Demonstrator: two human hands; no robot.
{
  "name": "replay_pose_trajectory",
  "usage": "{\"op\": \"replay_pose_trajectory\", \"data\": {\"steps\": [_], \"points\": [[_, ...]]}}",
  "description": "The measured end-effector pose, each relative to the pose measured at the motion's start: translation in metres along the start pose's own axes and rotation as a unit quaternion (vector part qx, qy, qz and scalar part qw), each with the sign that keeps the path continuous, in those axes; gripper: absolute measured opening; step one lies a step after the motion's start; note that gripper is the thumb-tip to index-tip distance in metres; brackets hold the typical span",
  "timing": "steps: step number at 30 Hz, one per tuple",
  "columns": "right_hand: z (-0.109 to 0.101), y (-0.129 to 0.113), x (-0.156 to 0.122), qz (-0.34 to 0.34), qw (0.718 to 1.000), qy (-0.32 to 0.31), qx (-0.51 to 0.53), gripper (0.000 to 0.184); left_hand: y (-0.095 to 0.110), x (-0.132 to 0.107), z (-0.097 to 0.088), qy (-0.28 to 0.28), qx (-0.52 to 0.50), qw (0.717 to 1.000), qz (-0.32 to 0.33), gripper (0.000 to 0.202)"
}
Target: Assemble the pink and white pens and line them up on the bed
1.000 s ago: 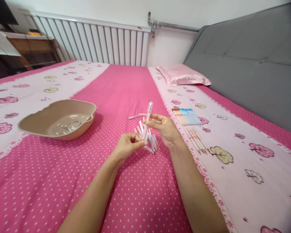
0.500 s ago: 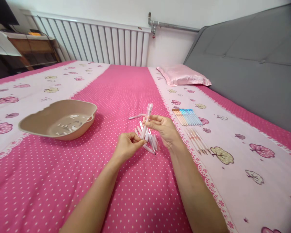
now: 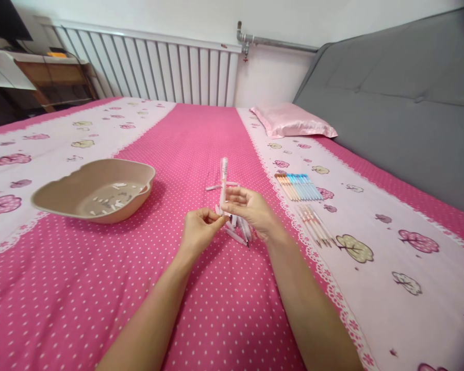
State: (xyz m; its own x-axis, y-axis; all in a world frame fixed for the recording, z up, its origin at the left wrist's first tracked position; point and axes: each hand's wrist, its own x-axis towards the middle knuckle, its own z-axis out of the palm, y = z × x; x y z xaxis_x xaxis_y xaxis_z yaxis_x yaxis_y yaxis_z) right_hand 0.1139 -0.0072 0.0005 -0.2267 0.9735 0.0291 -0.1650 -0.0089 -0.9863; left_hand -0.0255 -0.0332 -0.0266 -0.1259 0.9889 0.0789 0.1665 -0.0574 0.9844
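A pale pink translucent pen [image 3: 224, 172] stands nearly upright between my two hands. My right hand [image 3: 249, 208] is closed around its middle, fingers behind and thumb in front. At the pen's lower end, my left hand [image 3: 204, 226] pinches with thumb and forefinger; the very tip is hidden by the fingers. Just below and behind my hands lies a loose pile of similar pale pens [image 3: 239, 232], partly covered by the right hand. Another pale pen [image 3: 212, 187] lies crosswise on the pink sheet beyond the pile.
A beige basin [image 3: 96, 188] with several small white pieces inside sits at left. To the right, a row of orange and blue pens [image 3: 299, 186] lies above a row of pale pink pens [image 3: 313, 224]. A pink pillow [image 3: 294, 121] rests near the grey headboard [image 3: 394, 103].
The pen has moved slightly left and gone from a rightward lean to nearly upright. My right hand has shifted left with it, while the left hand still pinches the lower end.
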Motion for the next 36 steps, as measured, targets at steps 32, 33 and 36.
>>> {"op": "replay_pose_trajectory", "data": {"steps": [32,33,36], "points": [[0.001,0.013,0.013,-0.077,0.982,0.104,-0.139,0.016,0.003,0.002,0.000,0.003,0.082,0.993,0.079,0.031],[-0.001,0.013,0.015,-0.079,0.980,0.114,-0.144,0.016,0.006,0.004,-0.001,0.018,0.087,0.993,0.073,0.030],[-0.007,0.010,0.019,-0.077,0.973,0.148,-0.160,0.016,0.009,0.008,-0.005,0.037,0.091,0.994,0.055,0.032]]}}
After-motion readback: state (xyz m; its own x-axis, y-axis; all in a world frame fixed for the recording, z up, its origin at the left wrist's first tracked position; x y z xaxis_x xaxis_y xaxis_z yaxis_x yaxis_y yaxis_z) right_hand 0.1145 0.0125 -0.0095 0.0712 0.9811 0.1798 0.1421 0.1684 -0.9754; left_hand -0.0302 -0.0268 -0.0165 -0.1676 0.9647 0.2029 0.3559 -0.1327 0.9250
